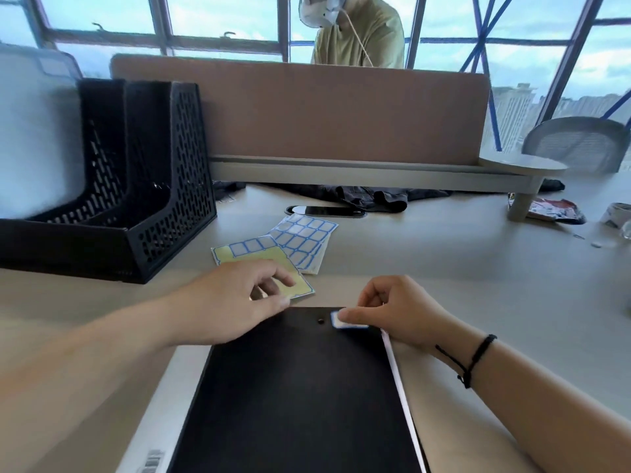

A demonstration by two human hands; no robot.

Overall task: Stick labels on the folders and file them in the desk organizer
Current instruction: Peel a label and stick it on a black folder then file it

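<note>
Presently, desk seen from the head camera, clock directions taken from frame centre.
Folder: black folder [297, 394] lies flat on the desk [444, 254] at 6 o'clock, a white edge strip along its right side.
Label: blue-bordered white label [341, 319] sits at the folder's top right corner.
Right hand: right hand [399, 312] has curled fingers, fingertips on the label, pressing or pinching it; which one cannot be told.
Left hand: left hand [235, 298] has loosely curled fingers and touches the yellow backing sheet [263, 264] at the folder's top edge; no firm grip shows.
Label sheets: fuller label sheets [304, 240] fan out just beyond, 12 o'clock.
Organizer: black mesh desk organizer [143, 186] stands at 10 o'clock, a grey folder [34, 131] upright in its leftmost slot.
Background: second person [358, 32] behind the brown divider [324, 110].
</note>
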